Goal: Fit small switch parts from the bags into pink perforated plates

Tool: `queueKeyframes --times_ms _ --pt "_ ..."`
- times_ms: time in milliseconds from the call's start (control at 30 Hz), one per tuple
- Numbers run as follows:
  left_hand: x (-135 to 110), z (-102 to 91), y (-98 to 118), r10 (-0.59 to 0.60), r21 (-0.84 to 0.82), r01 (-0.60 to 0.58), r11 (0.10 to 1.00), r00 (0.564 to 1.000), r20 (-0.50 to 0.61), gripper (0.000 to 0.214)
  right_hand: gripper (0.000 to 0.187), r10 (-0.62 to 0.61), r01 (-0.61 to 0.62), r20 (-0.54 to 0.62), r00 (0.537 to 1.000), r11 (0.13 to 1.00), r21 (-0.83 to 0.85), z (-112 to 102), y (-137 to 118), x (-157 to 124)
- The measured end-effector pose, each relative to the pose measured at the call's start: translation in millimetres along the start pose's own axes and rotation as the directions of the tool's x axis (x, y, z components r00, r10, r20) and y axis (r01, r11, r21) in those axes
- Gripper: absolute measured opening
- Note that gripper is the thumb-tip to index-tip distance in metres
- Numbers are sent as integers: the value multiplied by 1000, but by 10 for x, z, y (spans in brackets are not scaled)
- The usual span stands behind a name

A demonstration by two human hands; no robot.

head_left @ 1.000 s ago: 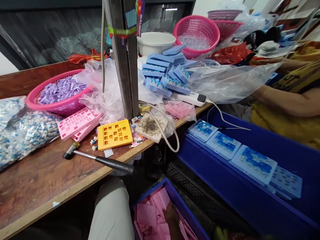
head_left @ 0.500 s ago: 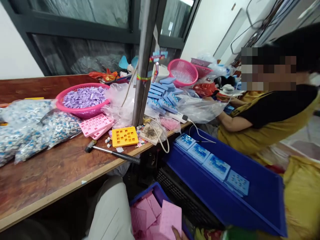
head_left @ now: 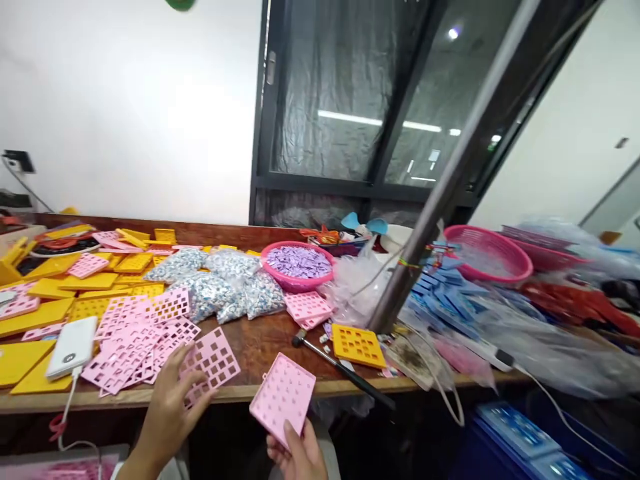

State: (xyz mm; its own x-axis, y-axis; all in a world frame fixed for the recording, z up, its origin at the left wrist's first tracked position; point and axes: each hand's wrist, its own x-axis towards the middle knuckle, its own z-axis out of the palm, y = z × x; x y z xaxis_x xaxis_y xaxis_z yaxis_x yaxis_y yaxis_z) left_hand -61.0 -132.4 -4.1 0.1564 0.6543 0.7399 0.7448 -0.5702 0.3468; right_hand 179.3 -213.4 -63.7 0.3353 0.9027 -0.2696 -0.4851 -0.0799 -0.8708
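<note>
My left hand [head_left: 167, 407] grips a thin pink plate [head_left: 220, 357] with rows of square holes, thumb at its lower edge and fingers on its left side. My right hand [head_left: 300, 450] holds a shallow pink tray [head_left: 284, 393] tilted toward me, thumb on its face; small bumps in rows cover the inside. Both pieces are over the table's front edge, apart from each other. Left of my left hand lies a pile of similar pink hole plates [head_left: 127, 347].
A hammer [head_left: 345, 370] and a yellow hole block [head_left: 359, 345] lie right of my hands. Behind are bags of small blue-white pieces [head_left: 225, 287] and a pink basket [head_left: 300, 283] of purple pieces. A metal post [head_left: 450, 180] rises at right. A white power bank [head_left: 73, 347] sits left.
The view has swung left to the table. My right hand has lifted the pink tray up from the blue bin of pink pieces. My left hand has come into view with the pink hole plate.
</note>
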Motion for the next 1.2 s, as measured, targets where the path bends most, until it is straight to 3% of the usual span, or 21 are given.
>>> queueKeyframes --times_ms 67,133,200,333,467,600,667,700,767,833,933,1000,1033,1133,1200 --pt "-5 -34 -39 -19 16 19 1000 1000 -6 19 76 18 -24 81 997 997 68 330 4 54" --pt "3 -59 -104 -49 19 49 999 999 -5 30 82 61 -67 185 981 997 28 472 30 88" --pt "22 -59 -168 -96 19 96 995 995 -7 41 80 85 -55 291 953 993 -107 470 45 111" --pt "91 38 -165 -245 -7 245 970 968 -61 55 61 -49 211 407 912 907 -364 386 -103 144" --pt "163 304 144 -332 -80 324 943 936 -120 58 58 -128 291 432 893 896 -337 622 -458 227" --pt "77 684 632 -334 -140 313 939 927 -168 55 56 -198 377 539 819 893 -244 979 -760 553" --pt "-49 852 826 -374 -244 335 910 918 -134 56 55 -241 496 577 780 801 -336 1068 -874 838" --pt "-119 913 887 -399 -315 351 882 911 -102 55 56 -231 561 614 755 712 -422 1086 -929 999" --pt "-232 966 908 -410 -442 361 821 912 -17 49 51 -192 607 660 726 629 -486 1092 -1034 1321" --pt "-252 912 778 -381 -490 364 792 922 69 36 41 -104 637 724 682 570 -518 1091 -1117 1588" --pt "-45 688 364 -326 -389 348 853 937 125 22 32 47 685 800 598 488 -540 1128 -1147 1793" --pt "197 534 51 -228 -272 269 924 958 176 32 27 74 727 826 559 434 -532 1175 -1094 1805" --pt "319 480 -87 -154 -235 214 948 956 250 47 23 57 749 832 552 406 -524 1196 -1053 1789" --pt "584 439 -367 -4 -216 125 968 873 488 90 23 -35 786 826 562 332 -521 1206 -935 1728" --pt "640 487 -443 8 -219 145 965 818 575 97 28 -75 797 821 566 305 -521 1154 -916 1719"
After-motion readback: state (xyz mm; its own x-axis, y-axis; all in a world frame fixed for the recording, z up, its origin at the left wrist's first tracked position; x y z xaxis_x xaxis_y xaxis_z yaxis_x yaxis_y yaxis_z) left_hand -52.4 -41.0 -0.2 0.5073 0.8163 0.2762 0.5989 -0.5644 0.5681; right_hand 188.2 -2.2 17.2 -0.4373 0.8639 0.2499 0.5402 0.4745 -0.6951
